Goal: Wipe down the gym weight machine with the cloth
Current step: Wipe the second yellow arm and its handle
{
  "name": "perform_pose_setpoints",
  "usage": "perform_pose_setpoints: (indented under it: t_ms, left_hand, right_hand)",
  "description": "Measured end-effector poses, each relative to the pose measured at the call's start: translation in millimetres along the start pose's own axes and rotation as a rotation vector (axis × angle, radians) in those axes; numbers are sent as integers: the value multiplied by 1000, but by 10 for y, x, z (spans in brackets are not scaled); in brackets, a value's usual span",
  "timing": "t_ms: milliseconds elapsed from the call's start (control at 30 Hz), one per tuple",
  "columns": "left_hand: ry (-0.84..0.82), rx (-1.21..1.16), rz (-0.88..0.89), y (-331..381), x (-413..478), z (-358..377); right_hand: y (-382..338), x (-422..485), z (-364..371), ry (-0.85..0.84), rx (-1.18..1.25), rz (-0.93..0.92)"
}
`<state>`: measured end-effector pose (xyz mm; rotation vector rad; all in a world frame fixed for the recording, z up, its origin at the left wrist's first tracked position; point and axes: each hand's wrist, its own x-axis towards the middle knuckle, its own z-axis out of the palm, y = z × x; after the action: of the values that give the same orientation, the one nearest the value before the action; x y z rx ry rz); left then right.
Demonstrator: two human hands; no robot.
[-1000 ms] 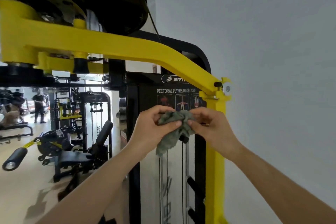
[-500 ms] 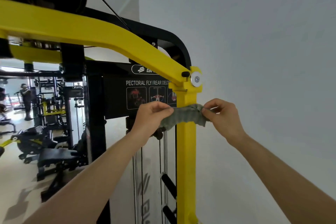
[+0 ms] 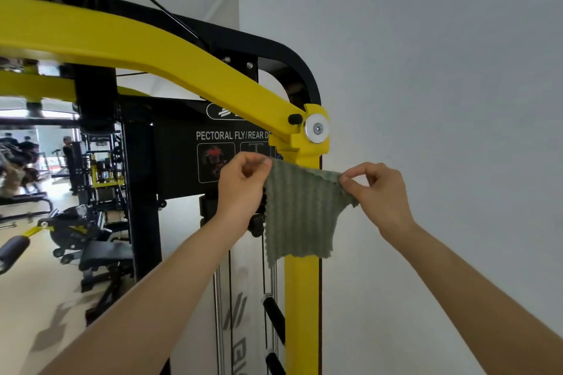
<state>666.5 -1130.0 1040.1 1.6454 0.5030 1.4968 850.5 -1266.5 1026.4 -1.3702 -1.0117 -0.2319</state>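
A: What does the head view show first?

B: Two bare forearms reach up from the bottom edge. The left hand [image 3: 240, 189], just left of centre, pinches the top left corner of a grey-green ribbed microfibre cloth [image 3: 300, 210] between thumb and curled fingers. The right hand [image 3: 377, 192], at about 3 o'clock from the cloth, pinches the top right corner the same way.

A: Where is the cloth?

B: At the centre of the view, stretched flat between both hands and hanging down in front of the upright yellow steel post [image 3: 301, 313] of the gym weight machine. I cannot tell whether it touches the post.

A: And the machine?

B: A thick yellow curved arm [image 3: 152, 49] sweeps from 9 o'clock to a round silver pivot cap [image 3: 317, 128] directly above the cloth. Behind it, a black instruction placard [image 3: 179, 158] reads "PECTORAL FLY/REAR D", the rest being hidden.

A: Anything else?

B: A plain pale grey wall [image 3: 441, 70] fills 3 o'clock. At 9 o'clock, black gym equipment [image 3: 88, 240] stands on a beige floor [image 3: 27, 307].
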Motion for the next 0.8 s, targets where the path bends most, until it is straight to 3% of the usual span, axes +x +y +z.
perform_pose_setpoints:
  t_ms: [100,200,333,467,800]
  left_hand:
    - [113,40,56,-40,115,40]
    - [160,-117,-33,-76,148,134]
    - [66,-403,-112,-131,95,259]
    - [-105,-454,-98,-237,-40,310]
    - [-193,-259,57,-648,-199,337]
  right_hand:
    - [-66,98,88,64,37,-10]
    - [-153,128,254,60,175,36]
    - [-137,31,448,-84,419,119]
    - [-86,-108,557,-136,543,150]
    - [77,-460,689,-168,323,99]
